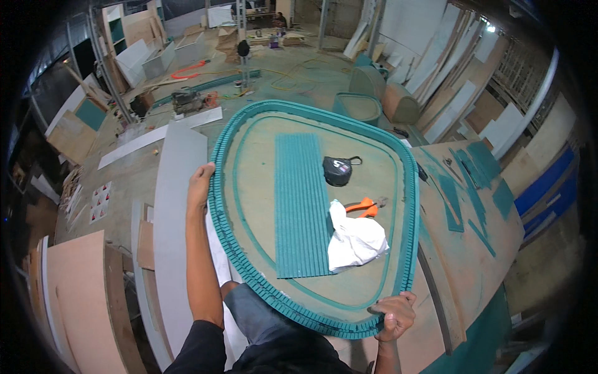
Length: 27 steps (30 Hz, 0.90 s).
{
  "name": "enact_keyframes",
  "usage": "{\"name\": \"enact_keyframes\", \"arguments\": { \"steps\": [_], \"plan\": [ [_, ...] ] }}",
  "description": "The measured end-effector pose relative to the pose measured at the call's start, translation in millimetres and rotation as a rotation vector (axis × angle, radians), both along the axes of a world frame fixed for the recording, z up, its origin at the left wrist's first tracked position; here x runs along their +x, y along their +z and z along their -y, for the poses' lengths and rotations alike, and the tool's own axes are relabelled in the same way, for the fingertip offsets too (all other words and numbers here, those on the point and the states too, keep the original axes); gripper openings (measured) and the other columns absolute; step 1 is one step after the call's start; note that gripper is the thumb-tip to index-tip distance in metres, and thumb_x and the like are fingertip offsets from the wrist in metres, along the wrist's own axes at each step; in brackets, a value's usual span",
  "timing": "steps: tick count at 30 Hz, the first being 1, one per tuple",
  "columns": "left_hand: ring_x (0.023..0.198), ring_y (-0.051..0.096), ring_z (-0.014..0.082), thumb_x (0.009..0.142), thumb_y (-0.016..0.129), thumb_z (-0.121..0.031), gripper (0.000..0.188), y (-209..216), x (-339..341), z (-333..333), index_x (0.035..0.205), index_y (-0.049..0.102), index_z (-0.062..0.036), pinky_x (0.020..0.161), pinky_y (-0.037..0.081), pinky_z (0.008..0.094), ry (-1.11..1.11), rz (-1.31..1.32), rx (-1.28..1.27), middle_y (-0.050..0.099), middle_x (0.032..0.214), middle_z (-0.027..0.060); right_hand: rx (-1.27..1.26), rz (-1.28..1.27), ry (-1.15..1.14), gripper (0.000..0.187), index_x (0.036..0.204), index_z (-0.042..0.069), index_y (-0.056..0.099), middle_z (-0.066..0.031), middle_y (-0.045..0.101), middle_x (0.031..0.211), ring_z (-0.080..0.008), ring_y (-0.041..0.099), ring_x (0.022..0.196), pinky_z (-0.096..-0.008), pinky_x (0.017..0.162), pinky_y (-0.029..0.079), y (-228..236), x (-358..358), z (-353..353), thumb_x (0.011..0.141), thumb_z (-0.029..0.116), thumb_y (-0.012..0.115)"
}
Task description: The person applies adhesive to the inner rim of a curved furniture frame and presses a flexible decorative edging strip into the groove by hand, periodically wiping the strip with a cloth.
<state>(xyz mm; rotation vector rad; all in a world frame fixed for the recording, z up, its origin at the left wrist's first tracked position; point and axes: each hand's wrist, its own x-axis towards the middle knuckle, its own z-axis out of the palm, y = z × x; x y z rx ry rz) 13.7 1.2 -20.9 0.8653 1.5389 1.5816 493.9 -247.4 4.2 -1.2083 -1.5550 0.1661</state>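
A large teal rounded frame [410,237], its bent wall cut with many narrow slots, lies in front of me. My left hand [200,187] grips its left side, fingertips against the rim. At the lower right corner my right hand [395,315] is closed on the rim, thumb toward me. Within the loop are a ribbed teal panel [302,206], a black tape measure [338,171], orange-handled pliers [366,207] and a crumpled white bag or cloth [356,242]. The bag partly covers the panel's right edge and the pliers. Curved teal lines show on the surface inside the frame.
Teal offcuts [451,202] lie on the worktable [436,265] at right. A long white panel [177,237] stands along the left. Farther off, tools, an orange cable [188,70] and boards [448,56] occupy the workshop; a person [280,20] is at the back.
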Motion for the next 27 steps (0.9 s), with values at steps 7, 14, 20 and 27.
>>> {"name": "enact_keyframes", "arguments": {
  "steps": [7,14,20,27],
  "plan": [
    [0.078,0.061,0.0093,0.101,0.064,-0.03,0.034,8,9,3,0.113,0.07,0.0009,0.072,0.049,0.0242,-0.028,0.017,0.003,0.068,0.092,0.001,0.009,-0.007,0.001,0.047,0.065,0.008,0.074,-0.0039,0.068,0.061,-0.021,0.066,0.064,-0.0429,0.094,0.037,3,2,2,0.093,0.036,0.049],
    [0.079,0.062,0.0105,0.104,0.062,-0.031,0.034,-3,-2,-2,0.115,0.07,0.0005,0.073,0.051,0.0252,-0.085,0.003,0.004,0.067,0.093,0.0017,0.028,-0.018,0.036,0.043,0.067,0.009,0.075,-0.0048,0.069,0.063,-0.0209,0.068,0.068,-0.0421,0.094,0.036,-1,5,-1,0.092,0.036,0.052],
    [0.081,0.065,0.012,0.105,0.059,-0.029,0.035,-4,-8,-5,0.12,0.067,0.0022,0.073,0.055,0.0274,-0.114,0.081,-0.023,0.07,0.097,0.0051,0.046,-0.033,0.026,0.038,0.067,0.011,0.075,-0.0028,0.068,0.062,-0.0195,0.068,0.065,-0.0407,0.091,0.037,2,8,-1,0.089,0.033,0.054],
    [0.081,0.066,0.0123,0.105,0.059,-0.028,0.035,-10,-16,-9,0.12,0.067,0.003,0.074,0.055,0.0275,-0.11,0.082,0.029,0.069,0.098,0.0051,0.068,-0.03,0.05,0.038,0.066,0.011,0.075,-0.0021,0.068,0.061,-0.0184,0.068,0.065,-0.0398,0.091,0.037,-1,7,-2,0.09,0.032,0.053]
  ]
}}
